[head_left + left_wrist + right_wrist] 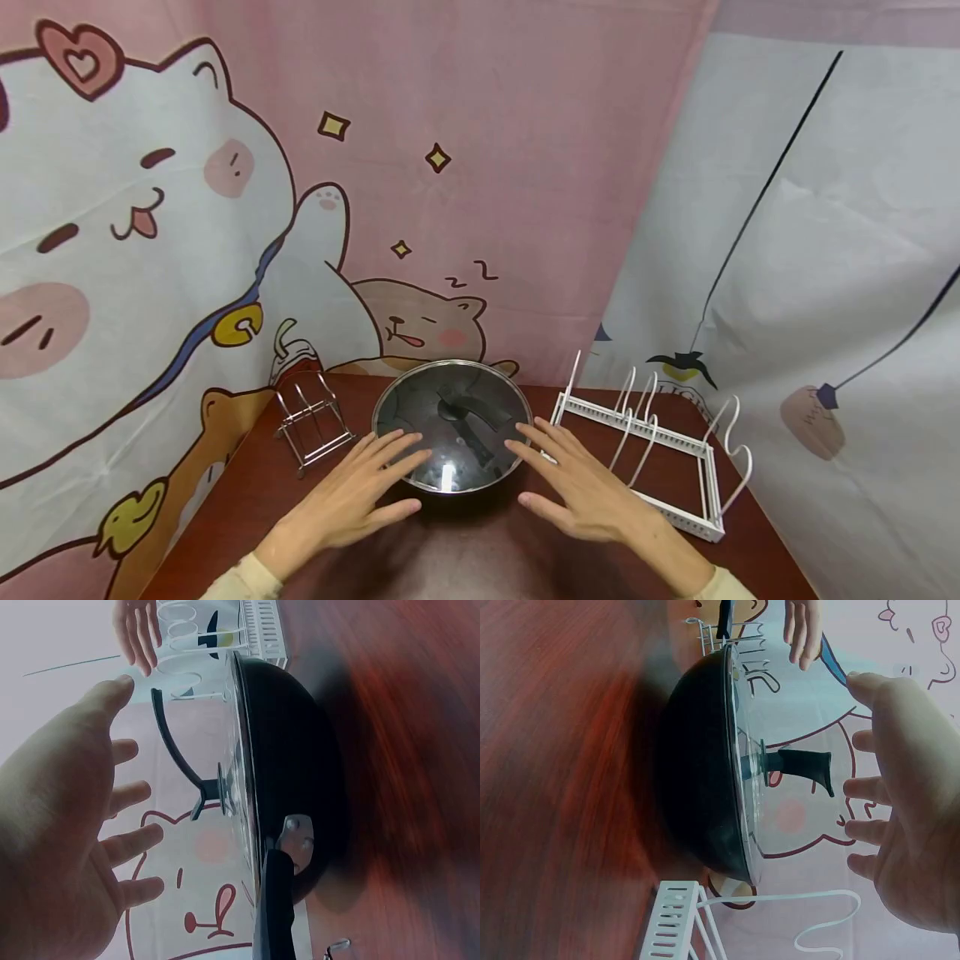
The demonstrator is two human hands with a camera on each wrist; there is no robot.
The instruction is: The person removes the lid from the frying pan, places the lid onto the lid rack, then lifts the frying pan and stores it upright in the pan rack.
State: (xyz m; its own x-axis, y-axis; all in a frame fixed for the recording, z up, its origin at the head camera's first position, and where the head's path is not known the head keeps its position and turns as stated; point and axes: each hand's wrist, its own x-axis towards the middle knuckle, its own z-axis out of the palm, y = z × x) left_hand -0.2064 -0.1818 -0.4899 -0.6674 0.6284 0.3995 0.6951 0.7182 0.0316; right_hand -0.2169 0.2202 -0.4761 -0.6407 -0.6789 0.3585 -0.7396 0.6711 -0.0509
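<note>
A black wok (296, 757) stands on the table with a glass lid (420, 408) covering it. The lid's black curved handle (480, 412) rises from its centre. In the left wrist view the wok's long black handle (275, 907) shows, joined by a metal bracket. My left hand (356, 492) hovers near the lid's front left, fingers spread and straight, holding nothing. Opposite it, my right hand (581, 487) is spread near the front right, also holding nothing. Both wrist views show a gap between each palm and the lid.
To the right of the wok is a white rack (705, 479) with upright wire loops. A small chrome wire rack (315, 421) stands at the left. A printed cartoon curtain (525, 167) hangs behind the reddish-brown table (247, 492).
</note>
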